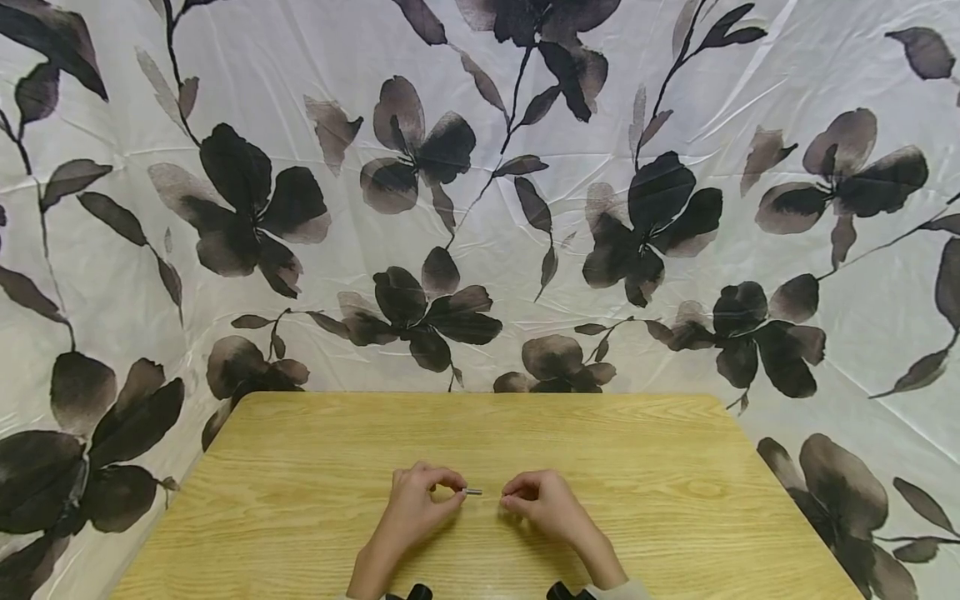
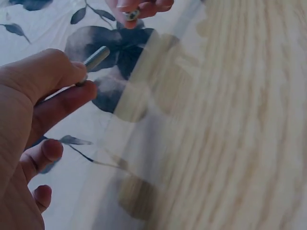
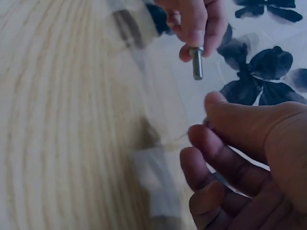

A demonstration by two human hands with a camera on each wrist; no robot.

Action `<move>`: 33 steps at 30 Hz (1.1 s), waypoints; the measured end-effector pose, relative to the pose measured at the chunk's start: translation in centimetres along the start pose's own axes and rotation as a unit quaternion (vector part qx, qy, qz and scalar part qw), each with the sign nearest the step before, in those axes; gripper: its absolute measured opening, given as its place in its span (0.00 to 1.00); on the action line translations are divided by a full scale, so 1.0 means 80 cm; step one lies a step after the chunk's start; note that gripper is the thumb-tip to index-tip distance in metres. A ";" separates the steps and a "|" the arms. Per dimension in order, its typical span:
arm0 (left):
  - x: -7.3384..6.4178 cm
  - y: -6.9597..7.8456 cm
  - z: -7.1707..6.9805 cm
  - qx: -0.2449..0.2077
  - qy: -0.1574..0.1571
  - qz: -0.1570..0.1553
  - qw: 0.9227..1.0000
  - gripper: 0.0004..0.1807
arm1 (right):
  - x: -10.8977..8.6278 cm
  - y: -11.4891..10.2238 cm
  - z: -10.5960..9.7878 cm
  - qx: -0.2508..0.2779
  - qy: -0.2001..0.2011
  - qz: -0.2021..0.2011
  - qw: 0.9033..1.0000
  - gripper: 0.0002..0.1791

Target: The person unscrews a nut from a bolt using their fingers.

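Thumb and index finger of my left hand (image 1: 415,507) pinch a bolt (image 1: 474,492) near its head. In the left wrist view its threaded shank (image 2: 98,57) sticks out past the fingertips, toward the other hand. The right wrist view shows the blunt end of the bolt (image 3: 198,69) pointing at my right hand (image 3: 259,139). A small metal nut (image 2: 131,15) sits between the right thumb and index finger, mostly covered by them. In the head view a short gap separates the bolt's tip from the right hand's fingertips. Both hands are over the middle of the table.
The wood-grain table (image 1: 322,433) has rounded far corners. Behind it and along its sides hangs a white cloth (image 1: 540,250) with dark flowers. Black wrist straps or mounts (image 1: 420,592) show at the bottom edge, beside light sleeves.
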State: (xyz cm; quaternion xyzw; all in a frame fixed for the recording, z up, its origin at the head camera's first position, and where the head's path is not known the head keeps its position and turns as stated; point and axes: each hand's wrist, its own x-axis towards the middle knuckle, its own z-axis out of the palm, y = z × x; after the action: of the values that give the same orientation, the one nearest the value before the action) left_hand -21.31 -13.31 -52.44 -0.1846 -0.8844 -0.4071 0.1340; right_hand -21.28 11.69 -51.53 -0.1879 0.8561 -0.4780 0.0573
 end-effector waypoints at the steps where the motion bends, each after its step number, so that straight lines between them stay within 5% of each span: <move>1: 0.000 -0.001 0.000 0.004 -0.009 -0.007 1.000 0.10 | 0.000 0.001 0.001 0.000 -0.007 0.006 1.000 0.07; 18: -0.006 -0.007 0.012 -0.005 -0.122 -0.036 0.992 0.05 | -0.004 0.004 0.024 -0.043 -0.013 0.000 0.999 0.04; 33: -0.006 -0.011 0.016 -0.033 -0.151 -0.034 0.987 0.04 | -0.006 -0.005 0.031 -0.083 -0.006 0.011 0.996 0.05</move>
State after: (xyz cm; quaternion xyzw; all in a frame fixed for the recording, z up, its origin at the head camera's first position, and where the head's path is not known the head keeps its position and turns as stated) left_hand -21.37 -12.91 -54.02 -0.2186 -0.8861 -0.4081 -0.0214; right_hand -20.05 9.74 -52.53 -0.1854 0.8945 -0.4035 0.0517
